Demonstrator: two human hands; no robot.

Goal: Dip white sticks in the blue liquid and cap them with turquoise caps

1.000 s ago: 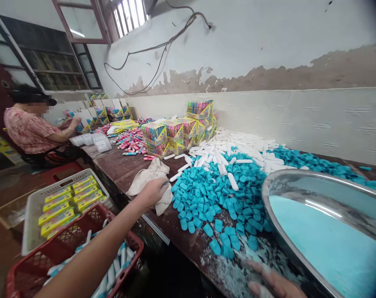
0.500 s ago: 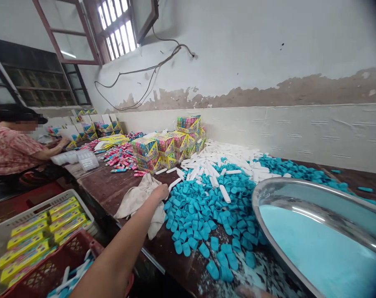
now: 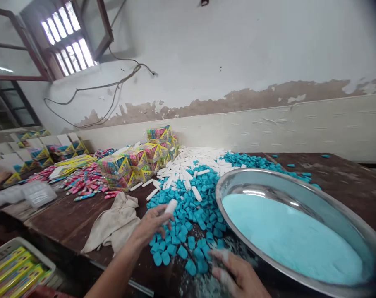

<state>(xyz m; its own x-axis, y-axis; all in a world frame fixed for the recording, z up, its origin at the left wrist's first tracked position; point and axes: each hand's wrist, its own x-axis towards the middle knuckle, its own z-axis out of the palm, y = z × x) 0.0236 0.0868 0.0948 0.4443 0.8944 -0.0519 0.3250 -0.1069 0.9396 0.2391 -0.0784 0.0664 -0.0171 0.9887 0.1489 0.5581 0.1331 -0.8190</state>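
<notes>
Our left hand (image 3: 150, 225) pinches a white tube (image 3: 170, 207), its long axis tilting up and away over the blue caps (image 3: 188, 215). Our right hand (image 3: 234, 275), powder-dusted and loosely spread, rests on the bench (image 3: 66, 219) beside the steel basin (image 3: 299, 236), nearer the caps' front edge.

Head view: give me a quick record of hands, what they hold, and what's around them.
left hand: holds a white tube over the blue caps
right hand: powder-dusted, open, on the table beside the bowl, holds nothing
bowl contents: blue powder
cloth: left of the left hand
far pile: white tubes
boxes: stacked behind the cloth
</notes>
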